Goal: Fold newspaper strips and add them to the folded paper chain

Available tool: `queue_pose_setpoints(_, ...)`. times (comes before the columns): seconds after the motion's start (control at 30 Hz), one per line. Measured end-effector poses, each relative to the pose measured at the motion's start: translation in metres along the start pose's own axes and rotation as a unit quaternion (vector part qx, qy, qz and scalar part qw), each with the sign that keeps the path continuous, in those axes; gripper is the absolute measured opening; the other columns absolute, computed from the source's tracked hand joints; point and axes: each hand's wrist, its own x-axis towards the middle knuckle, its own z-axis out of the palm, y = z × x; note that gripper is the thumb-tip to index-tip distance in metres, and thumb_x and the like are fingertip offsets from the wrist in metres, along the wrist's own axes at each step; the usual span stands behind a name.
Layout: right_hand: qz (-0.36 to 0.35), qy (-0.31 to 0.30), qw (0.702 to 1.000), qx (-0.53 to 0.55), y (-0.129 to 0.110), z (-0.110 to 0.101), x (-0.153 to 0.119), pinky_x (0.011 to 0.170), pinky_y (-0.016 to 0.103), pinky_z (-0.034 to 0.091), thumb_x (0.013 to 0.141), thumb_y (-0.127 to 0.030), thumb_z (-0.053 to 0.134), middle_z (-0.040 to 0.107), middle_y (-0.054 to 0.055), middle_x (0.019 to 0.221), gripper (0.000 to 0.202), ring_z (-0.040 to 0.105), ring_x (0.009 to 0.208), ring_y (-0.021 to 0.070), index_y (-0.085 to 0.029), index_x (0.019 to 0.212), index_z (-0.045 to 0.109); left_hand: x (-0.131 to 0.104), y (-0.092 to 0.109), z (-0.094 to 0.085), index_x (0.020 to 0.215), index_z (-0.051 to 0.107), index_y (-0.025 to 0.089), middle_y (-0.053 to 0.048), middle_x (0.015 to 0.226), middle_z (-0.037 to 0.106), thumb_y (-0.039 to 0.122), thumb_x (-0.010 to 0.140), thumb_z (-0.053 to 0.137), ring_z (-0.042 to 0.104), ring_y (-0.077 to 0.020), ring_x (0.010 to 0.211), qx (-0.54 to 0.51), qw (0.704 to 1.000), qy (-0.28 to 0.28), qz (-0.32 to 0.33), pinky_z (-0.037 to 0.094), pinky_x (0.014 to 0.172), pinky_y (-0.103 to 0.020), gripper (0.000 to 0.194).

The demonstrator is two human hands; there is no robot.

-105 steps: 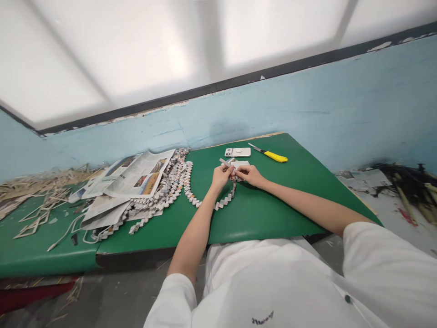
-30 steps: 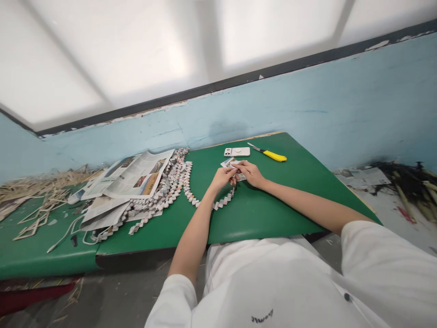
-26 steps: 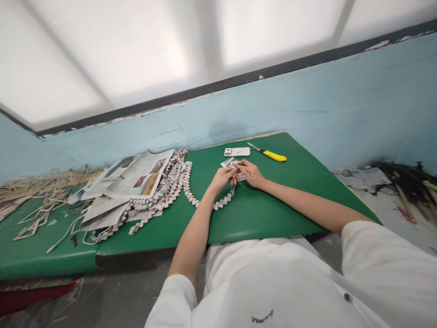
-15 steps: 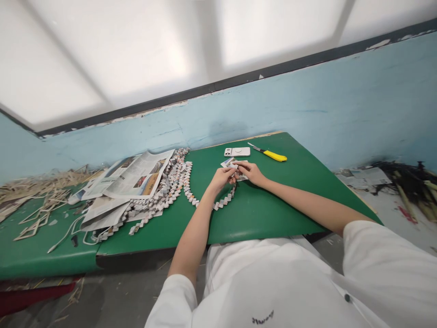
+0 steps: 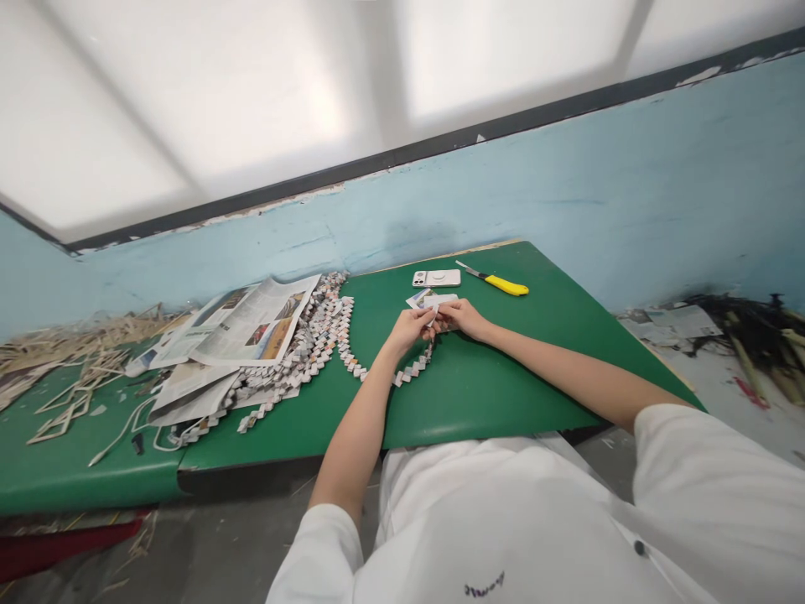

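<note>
My left hand (image 5: 410, 329) and my right hand (image 5: 464, 319) meet over the green table, fingers pinched on a small folded piece of newspaper (image 5: 432, 317) between them. From beneath my left hand a zigzag chain of folded paper (image 5: 412, 371) curves left across the table to a heap of similar chains (image 5: 324, 331). Flat pieces of printed paper (image 5: 420, 299) lie just behind my fingers. The fingertips partly cover the folded piece, so its exact shape is hidden.
A white phone (image 5: 436, 278) and a yellow-handled knife (image 5: 506, 286) lie behind my hands. Newspaper sheets (image 5: 251, 323), a white cable (image 5: 122, 434) and thin wooden strips (image 5: 88, 382) cover the left side of the green table (image 5: 503, 386). A blue wall (image 5: 566, 184) stands behind.
My right-hand fingers have drawn in lower and closer around the folded paper, uncovering more of the paper behind. The chain and the other items stay in place.
</note>
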Motion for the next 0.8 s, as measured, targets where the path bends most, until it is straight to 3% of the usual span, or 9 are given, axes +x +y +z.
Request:
queue_pose_setpoints(0.23, -0.002, 0.01, 1.0, -0.008, 0.001, 0.002, 0.002, 0.049, 0.025, 0.04, 0.087, -0.049, 0.065, 0.062, 0.0, 0.058, 0.039, 0.05, 0.051, 0.0125, -0.018, 0.062, 0.062, 0.002, -0.001, 0.003, 0.079, 0.072, 0.009, -0.005, 0.063, 0.067, 0.034, 0.089, 0.068, 0.053, -0.0091, 0.047, 0.027, 0.999, 0.037, 0.013, 0.038, 0.046, -0.021, 0.027)
queue_pose_setpoints(0.37, 0.002, 0.028, 0.999, 0.023, 0.003, -0.001, 0.005, 0.05, 0.026, 0.042, 0.083, -0.056, 0.066, 0.063, 0.003, 0.061, 0.042, 0.053, 0.053, 0.0141, -0.017, 0.068, 0.065, 0.0, 0.001, 0.002, 0.08, 0.072, 0.009, -0.006, 0.065, 0.069, 0.039, 0.09, 0.068, 0.055, -0.0106, 0.047, 0.074, 0.997, 0.023, 0.022, 0.039, 0.046, -0.023, 0.032)
queue_pose_setpoints(0.53, -0.003, 0.062, 0.998, -0.029, 0.005, -0.005, 0.004, 0.044, 0.024, 0.03, 0.081, -0.065, 0.071, 0.05, -0.002, 0.051, 0.053, 0.039, 0.045, 0.0097, -0.016, 0.063, 0.064, -0.004, 0.006, 0.002, 0.081, 0.07, 0.009, -0.008, 0.066, 0.07, 0.041, 0.09, 0.067, 0.056, -0.0113, 0.046, 0.102, 0.994, 0.005, 0.027, 0.039, 0.045, -0.023, 0.034)
queue_pose_setpoints(0.8, -0.025, 0.051, 0.997, -0.049, 0.006, -0.007, 0.003, 0.047, 0.024, 0.027, 0.082, -0.066, 0.072, 0.046, -0.003, 0.052, 0.053, 0.034, 0.048, 0.0088, -0.015, 0.068, 0.068, -0.006, 0.009, 0.002, 0.082, 0.07, 0.008, -0.007, 0.066, 0.07, 0.035, 0.092, 0.063, 0.055, -0.0104, 0.046, 0.123, 0.992, 0.004, 0.034, 0.041, 0.047, -0.022, 0.029)
